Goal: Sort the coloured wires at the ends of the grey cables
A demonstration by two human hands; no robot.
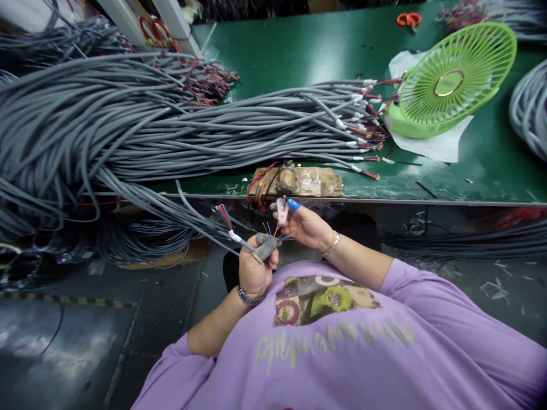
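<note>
- Working below the near edge of the table [299,51], the two hands are held close together over the lap, clear of the tabletop, with a little open room between them and the edge.
- The left hand [255,272] is closed around a grey cable end [265,247]; thin coloured wires [277,232] fan out of that end toward the right hand.
- The right hand [305,226] is pinched narrow on the wire tips, with a blue finger cot [293,204] and a pale one on its fingertips; what exactly is gripped is too small to be told.
- The held cable is led off to the left, down into a loose tangle hanging past the table's near left edge.
- A worn wooden block [299,182] with red and orange wires on it is set on the near edge, just beyond the hands.
- Behind the block a thick bundle of grey cables [171,122] is laid across the left and middle of the table, its stripped ends pointed right.
- A green fan [455,80] is tilted on white paper [436,145] near the right side, close to those ends.
- Orange scissors [409,19] are seen at the far edge; another grey coil [530,108] is cut off at the right edge.
- The table is covered in green, with small offcuts scattered on it; the floor [85,336] below is dark and littered on the right.
</note>
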